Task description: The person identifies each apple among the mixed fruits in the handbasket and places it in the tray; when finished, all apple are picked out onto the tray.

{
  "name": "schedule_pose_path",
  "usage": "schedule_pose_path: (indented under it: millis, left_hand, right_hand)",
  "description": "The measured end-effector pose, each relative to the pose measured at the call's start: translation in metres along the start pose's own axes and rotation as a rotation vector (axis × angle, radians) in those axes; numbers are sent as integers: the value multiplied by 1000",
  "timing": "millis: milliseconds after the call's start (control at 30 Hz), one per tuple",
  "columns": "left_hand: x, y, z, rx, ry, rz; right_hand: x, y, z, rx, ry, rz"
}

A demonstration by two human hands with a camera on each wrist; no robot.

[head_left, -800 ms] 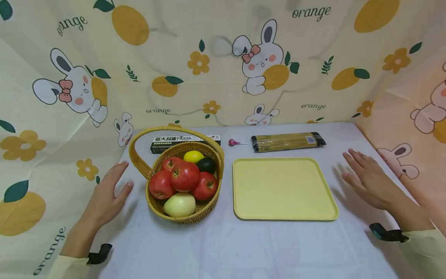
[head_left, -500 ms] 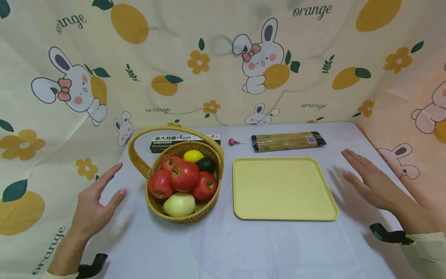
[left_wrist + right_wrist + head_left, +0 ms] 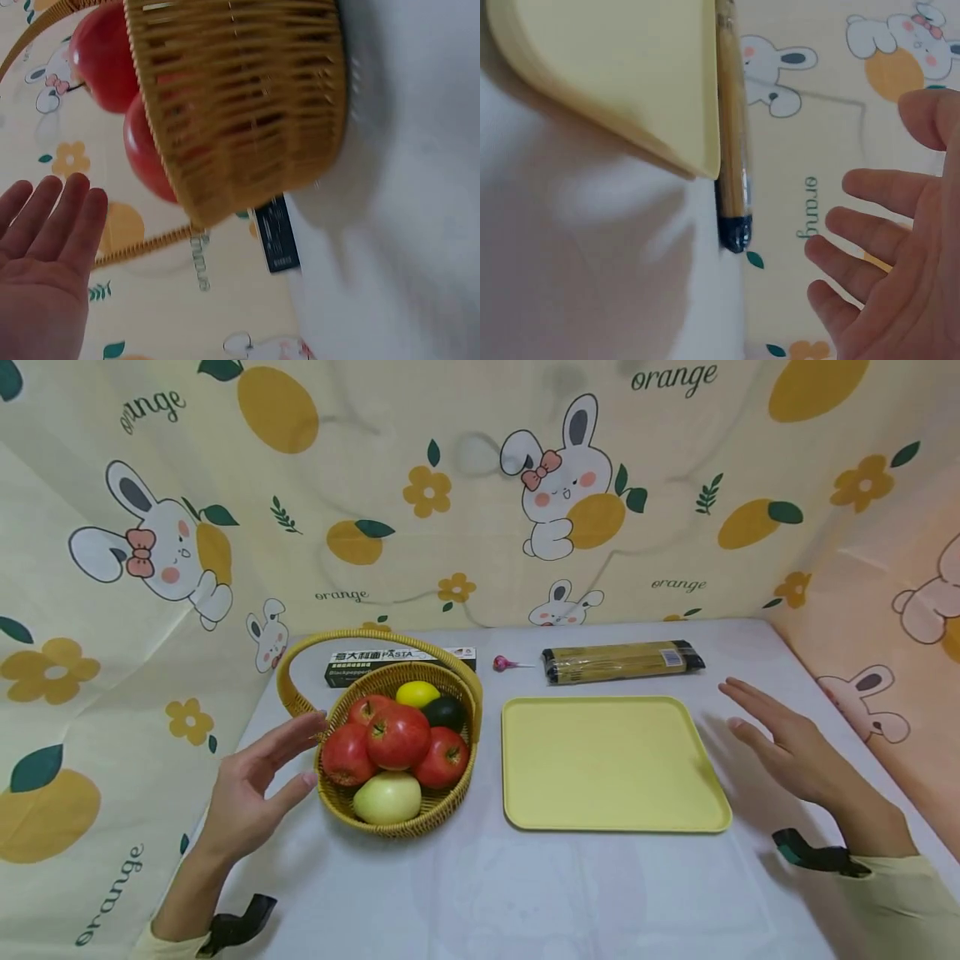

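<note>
A wicker basket [image 3: 420, 822] with a tall arched handle stands left of centre, filled with several red apples [image 3: 398, 737], a pale green round fruit [image 3: 387, 799], a yellow lemon [image 3: 417, 694] and a dark green avocado-like fruit [image 3: 445, 714]. Beside its left rim hovers my left hand [image 3: 251, 793], fingers extended and nothing in it; its fingertips overlap the basket's edge in the head view. The left wrist view shows the basket wall [image 3: 247, 97] near that hand's straight fingers. My right hand [image 3: 798, 756], empty and with fingers extended, is over the table to the right of a yellow tray [image 3: 615, 764].
Along the back lie a black pasta box [image 3: 348, 672], partly behind the basket, a small pink-headed tool with a thin metal tip [image 3: 506, 665], and a clear-wrapped pack of spaghetti [image 3: 622, 663]. A printed cloth [image 3: 480, 527] walls the table's back and sides.
My left hand first drew back a little to the left, then moved right, up to the basket's rim. The right hand has shifted slightly left towards the tray. Nothing on the table has moved.
</note>
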State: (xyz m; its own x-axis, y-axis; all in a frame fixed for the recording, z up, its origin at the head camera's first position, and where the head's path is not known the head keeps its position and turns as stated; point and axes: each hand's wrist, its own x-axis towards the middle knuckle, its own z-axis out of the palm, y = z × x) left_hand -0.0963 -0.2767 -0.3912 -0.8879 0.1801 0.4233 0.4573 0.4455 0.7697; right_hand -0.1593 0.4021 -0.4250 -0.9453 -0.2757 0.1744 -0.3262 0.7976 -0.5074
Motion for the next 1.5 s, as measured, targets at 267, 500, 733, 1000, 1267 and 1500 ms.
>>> schedule_pose_path:
  millis: [267, 500, 733, 1000, 1267, 1500]
  left_hand:
    - [23, -3, 22, -33, -128, -26]
    - [38, 1, 34, 31, -214, -43]
    - [45, 1, 42, 193, -296, -52]
    - [50, -2, 53, 308, -289, -90]
    - [54, -6, 58, 302, -238, -180]
    - [56, -2, 59, 207, -208, -145]
  right_hand:
    - [15, 4, 15, 33, -138, 146]
    - [26, 15, 25, 62, -254, 214]
    - [35, 25, 39, 88, -269, 232]
    - [33, 31, 43, 85, -285, 229]
    - [28, 33, 45, 78, -302, 242]
    - [29, 33, 44, 74, -296, 244]
